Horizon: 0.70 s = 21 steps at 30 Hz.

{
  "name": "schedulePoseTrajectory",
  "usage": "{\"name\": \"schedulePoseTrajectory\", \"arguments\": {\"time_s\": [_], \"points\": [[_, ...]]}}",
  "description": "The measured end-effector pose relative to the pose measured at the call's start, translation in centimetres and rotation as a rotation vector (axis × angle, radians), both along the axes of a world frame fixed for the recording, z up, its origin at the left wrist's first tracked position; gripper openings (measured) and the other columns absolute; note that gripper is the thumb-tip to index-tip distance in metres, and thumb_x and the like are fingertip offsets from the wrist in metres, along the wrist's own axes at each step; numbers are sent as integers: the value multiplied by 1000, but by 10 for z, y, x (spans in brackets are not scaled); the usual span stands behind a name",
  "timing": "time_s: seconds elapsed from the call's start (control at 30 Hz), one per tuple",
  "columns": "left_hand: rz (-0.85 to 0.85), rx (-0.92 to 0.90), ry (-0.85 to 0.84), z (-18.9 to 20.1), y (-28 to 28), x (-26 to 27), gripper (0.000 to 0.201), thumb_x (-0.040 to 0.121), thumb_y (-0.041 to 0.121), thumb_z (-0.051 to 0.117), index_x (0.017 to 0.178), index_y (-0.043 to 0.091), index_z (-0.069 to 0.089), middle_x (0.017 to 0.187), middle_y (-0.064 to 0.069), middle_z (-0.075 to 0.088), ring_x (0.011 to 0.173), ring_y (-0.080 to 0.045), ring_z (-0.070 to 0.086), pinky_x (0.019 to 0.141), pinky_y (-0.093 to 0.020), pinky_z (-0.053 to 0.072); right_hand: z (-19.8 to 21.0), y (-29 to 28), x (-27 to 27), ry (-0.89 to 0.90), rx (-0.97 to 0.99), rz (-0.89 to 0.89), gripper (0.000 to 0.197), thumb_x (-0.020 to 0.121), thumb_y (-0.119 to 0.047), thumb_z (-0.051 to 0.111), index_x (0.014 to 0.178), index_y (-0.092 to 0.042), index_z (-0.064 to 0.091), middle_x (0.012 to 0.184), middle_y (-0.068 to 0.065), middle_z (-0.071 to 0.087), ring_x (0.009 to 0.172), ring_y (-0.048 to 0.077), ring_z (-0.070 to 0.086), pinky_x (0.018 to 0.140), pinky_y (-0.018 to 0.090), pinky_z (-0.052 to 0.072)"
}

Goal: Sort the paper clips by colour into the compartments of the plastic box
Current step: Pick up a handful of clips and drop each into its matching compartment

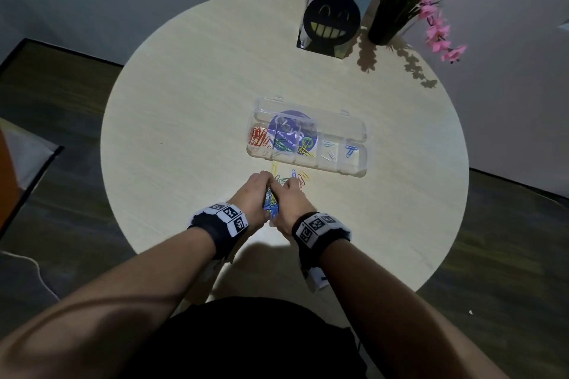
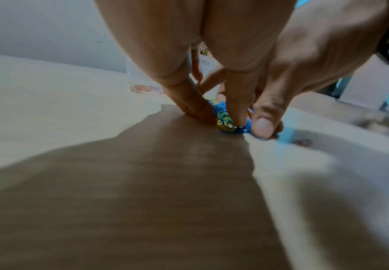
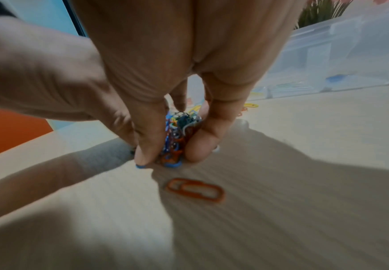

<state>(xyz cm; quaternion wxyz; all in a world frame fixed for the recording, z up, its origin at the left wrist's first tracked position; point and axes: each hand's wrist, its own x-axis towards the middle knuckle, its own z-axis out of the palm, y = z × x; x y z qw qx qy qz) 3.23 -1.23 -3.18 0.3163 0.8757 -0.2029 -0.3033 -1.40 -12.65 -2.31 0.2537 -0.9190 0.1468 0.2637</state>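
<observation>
Two hands are brought together low on the round table point(image 1: 191, 107), and a mixed-colour bunch of paper clips point(image 1: 271, 204) is squeezed between them. The left hand point(image 1: 254, 194) is seen with its fingers point(image 2: 188, 98) angled down to the tabletop against the bunch; the right hand point(image 1: 289, 198) is pressed in from the other side, its fingers point(image 3: 202, 146) wrapped against the same cluster. A single orange clip point(image 3: 195, 188) is left lying flat on the wood just beside the right hand, apart from the bunch. A few loose clips point(image 1: 300, 177) are scattered between the hands and the plastic box point(image 1: 354, 163). The box is set open further out on the table, and clips are seen sorted in its compartments: red at the left end, then green, yellow, pale ones, and blue at the right.
</observation>
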Motion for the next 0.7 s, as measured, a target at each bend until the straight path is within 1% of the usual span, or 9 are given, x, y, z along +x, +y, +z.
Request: {"name": "schedulePoseTrajectory", "arguments": {"time_s": [0.1, 0.2, 0.3, 0.4, 0.47, 0.57, 0.6, 0.63, 0.7], "points": [[75, -46, 92, 4, -1, -2, 52, 70, 2, 63, 109, 21, 35, 89, 3, 50, 76, -13, 53, 58, -17, 38, -1, 5, 4, -13, 14, -7, 60, 74, -10, 65, 125, -34, 46, 111, 7, 35, 93, 33, 53, 82, 43, 51], [128, -60, 125, 4, -1, -2, 45, 72, -4, 54, 103, 20, 32, 84, -1, 51, 73, -19, 54, 57, -24, 41, -2, 6, 4, -25, 31, -9, 43, 78, -9, 60, 114, -31, 54, 108, 5, 38, 90, 31, 54, 79, 39, 50], [147, -38, 126, 2, -3, -2, 42, 71, -7, 50, 100, 19, 34, 82, -2, 52, 68, -18, 51, 53, -24, 36, 0, 3, 5, -22, 48, -26, 39, 80, -4, 55, 113, -26, 57, 116, 7, 41, 95, 32, 55, 80, 33, 46], [204, -65, 142, -2, -5, -1, 40, 71, -8, 46, 98, 20, 37, 82, -4, 57, 70, -21, 53, 56, -28, 39, 6, -1, 5, 1, 19, 10, 39, 83, 0, 51, 117, -16, 58, 121, 10, 41, 103, 31, 54, 80, 31, 43], [235, -105, 158, -4, -6, 0, 36, 73, -9, 43, 95, 20, 42, 82, -7, 59, 71, -23, 52, 62, -31, 41, 10, -2, 5, 6, 15, 0, 35, 82, 0, 50, 114, -12, 59, 118, 11, 44, 100, 31, 54, 76, 30, 41], [277, -143, 178, -5, -4, 1, 29, 79, -7, 40, 87, 19, 50, 81, -5, 60, 72, -19, 51, 61, -18, 38, 16, -7, 5, -2, 40, -66, 28, 78, -1, 55, 103, -9, 64, 110, 13, 53, 96, 30, 55, 72, 24, 39], [293, -164, 185, -5, -3, 2, 29, 80, -7, 39, 84, 19, 51, 83, -4, 61, 75, -20, 52, 64, -17, 39, 19, -10, 5, -8, 54, -100, 25, 76, -1, 57, 98, -8, 66, 107, 14, 57, 95, 30, 57, 69, 21, 38], [306, -185, 184, -5, -2, 3, 29, 81, -6, 39, 82, 20, 53, 86, -3, 63, 79, -22, 55, 70, -20, 42, 23, -15, 4, -15, 77, -150, 23, 74, 0, 58, 93, -7, 68, 101, 14, 60, 89, 27, 61, 63, 18, 38], [313, -175, 176, -2, 0, 8, 25, 86, -2, 41, 86, 19, 57, 95, -3, 66, 90, -23, 59, 77, -26, 42, 35, -26, 2, -25, 175, -275, 24, 72, 4, 59, 92, -7, 69, 87, 13, 62, 57, 14, 61, 45, 12, 40]]}}
